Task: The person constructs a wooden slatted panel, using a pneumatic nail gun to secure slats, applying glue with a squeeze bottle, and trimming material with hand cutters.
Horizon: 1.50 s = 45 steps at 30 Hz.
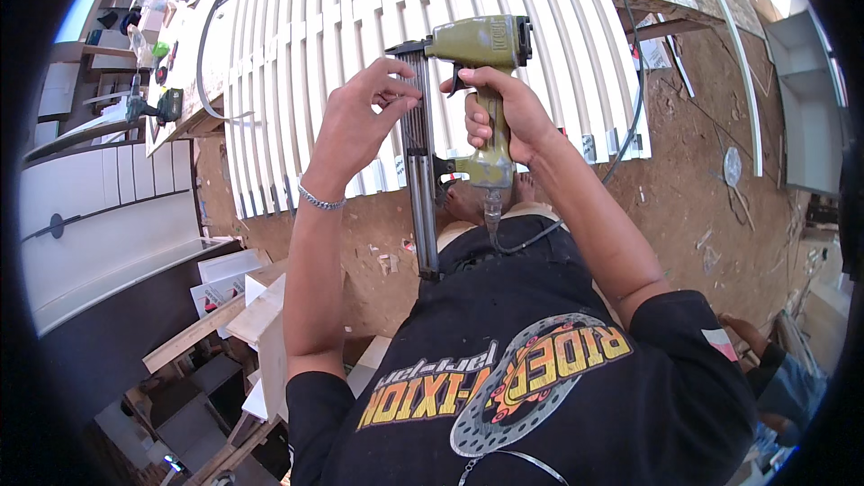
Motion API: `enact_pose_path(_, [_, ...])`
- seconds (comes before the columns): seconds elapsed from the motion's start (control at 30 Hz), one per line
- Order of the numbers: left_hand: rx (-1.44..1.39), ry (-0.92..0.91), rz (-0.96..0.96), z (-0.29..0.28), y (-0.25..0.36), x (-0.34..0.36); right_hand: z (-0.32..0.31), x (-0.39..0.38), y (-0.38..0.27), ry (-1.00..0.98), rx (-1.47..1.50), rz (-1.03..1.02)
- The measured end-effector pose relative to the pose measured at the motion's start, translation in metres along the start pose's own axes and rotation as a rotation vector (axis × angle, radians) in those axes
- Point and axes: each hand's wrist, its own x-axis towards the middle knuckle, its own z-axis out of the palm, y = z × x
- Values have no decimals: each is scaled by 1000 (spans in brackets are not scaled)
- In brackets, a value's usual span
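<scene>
An olive-green nail gun (475, 36) is upright in front of my body, its handle gripped by my right hand (515, 115) with a finger at the trigger. Its long metal magazine (421, 216) runs down toward my waist, beside the handle. My left hand (358, 121), with a chain bracelet on the wrist, has its fingers curled and drawn together at the upper part of the magazine; what they pinch, if anything, is too small to make out. A hose (531, 243) leads from the bottom of the gun. Behind it lie rows of long white slats (306, 81) with crosspieces.
Cordless drills (166, 104) sit on the workbench at upper left. A white panel unit (117, 189) is at left, with boards (252, 310) below it. A cabinet (805, 117) stands at right. Another person (792, 391) is at lower right. Offcuts litter the brown floor (729, 252).
</scene>
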Motion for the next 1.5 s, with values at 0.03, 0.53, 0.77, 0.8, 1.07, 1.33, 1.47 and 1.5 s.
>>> enact_pose_path(0.03, [5, 19, 20, 0, -1, 1, 0, 1, 0, -2, -3, -1])
enact_pose_path(0.53, [-231, 112, -135, 6, -33, 3, -3, 2, 1, 36, 12, 15])
enact_pose_path(0.77, [-151, 186, -154, 17, -29, 4, -3, 2, 0, 11, 42, 38])
enact_pose_path(0.8, [-79, 218, -107, 21, -32, 2, -2, 2, -1, 16, 39, 38])
enact_pose_path(1.07, [-4, 295, -23, 31, -24, -1, -8, 5, 1, 22, 35, 34])
enact_pose_path(1.33, [194, 125, 82, 3, -23, 3, -3, 4, 2, 31, 10, 26])
enact_pose_path(1.47, [156, 62, -47, -4, -7, 2, -3, 3, -2, 9, 5, 19])
enact_pose_path(1.5, [180, 60, -38, -4, -8, 1, -2, 4, -2, 0, 1, 20])
